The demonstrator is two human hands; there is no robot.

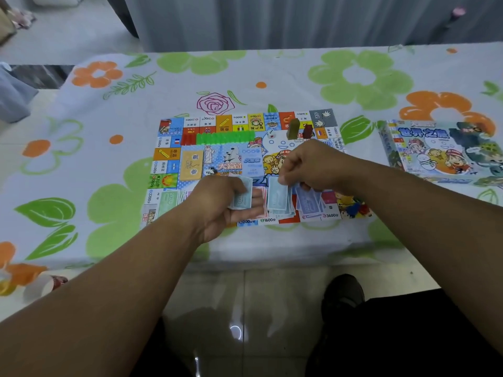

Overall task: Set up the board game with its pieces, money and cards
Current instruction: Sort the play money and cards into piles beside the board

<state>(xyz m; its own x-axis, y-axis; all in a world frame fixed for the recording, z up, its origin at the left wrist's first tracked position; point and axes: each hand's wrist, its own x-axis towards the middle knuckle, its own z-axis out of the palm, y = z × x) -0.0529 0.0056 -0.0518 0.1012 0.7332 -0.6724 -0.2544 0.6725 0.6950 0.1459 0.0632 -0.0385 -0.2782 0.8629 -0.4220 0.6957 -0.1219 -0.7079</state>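
Nearest the camera, a dark shoe (343, 292) sits on the tiled floor, short of the game board (268, 220), which lies flat on the flowered tablecloth (109, 164). Over the board's near edge, the left hand (223, 205) curls its fingers and thumb round a small stack of light-blue notes (241, 195), held just above the board. Right beside it, the right hand (313, 164) pinches a single light-blue note (277, 195) by its top edge, the note hanging over a light-blue pile (280, 212). And look along that near edge: green notes (170, 201) at the board's left, pink notes (260, 198) between the hands, violet-blue notes (310, 204) towards the right. Up into the board's middle, a yellow card deck (192, 164) on the left and a blue card deck (251, 163) at centre, both lying flat. Further up, a row of green houses (224, 137) with red houses (188, 138) at its left end. Then a white die (270, 134), an olive token (293, 129) and a dark red token (307, 131), both tokens upright by the board's far right corner. Well off the board's right side, the game box (446, 152) rests on the cloth. Beyond the board, a grey curtain (272, 20) hangs.
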